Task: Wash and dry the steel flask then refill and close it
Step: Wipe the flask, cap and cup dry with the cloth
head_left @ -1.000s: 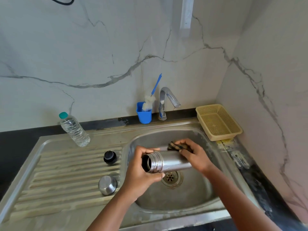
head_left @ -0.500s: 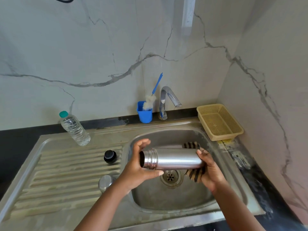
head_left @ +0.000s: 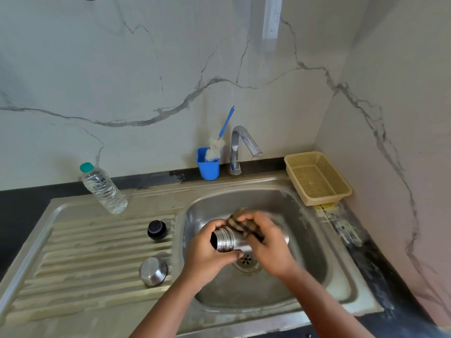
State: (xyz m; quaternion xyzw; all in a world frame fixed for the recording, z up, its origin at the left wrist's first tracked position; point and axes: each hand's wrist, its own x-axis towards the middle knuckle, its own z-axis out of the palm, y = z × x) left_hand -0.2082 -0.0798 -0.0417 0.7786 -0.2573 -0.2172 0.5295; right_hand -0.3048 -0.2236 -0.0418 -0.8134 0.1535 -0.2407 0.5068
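A person is holding the steel flask (head_left: 230, 241) sideways over the basin of the steel sink (head_left: 314, 242), its open threaded mouth pointing left, above the drain (head_left: 246, 261). The left hand (head_left: 207, 252) is gripping the flask at its neck, fingers curled over the top and thumb under it. The right hand (head_left: 271, 247) is wrapping round the flask's body, its fingers curled and pressing a dark striped cloth (head_left: 242, 224) against the metal; this hand is blurred, so the exact lie of each finger is hard to tell. On the ribbed draining board (head_left: 80, 252) to the left a black stopper (head_left: 157, 229) is sitting near the basin's edge, and a steel cap (head_left: 153, 271) is lying nearer the person, apart from it. A clear water bottle (head_left: 102, 189) with a green cap is standing at the board's far side. Behind the basin a blue holder (head_left: 208, 167) is carrying a bottle brush (head_left: 216, 146), just beside the tap (head_left: 240, 147). A yellow plastic basket (head_left: 317, 178) is resting at the sink's far right corner.
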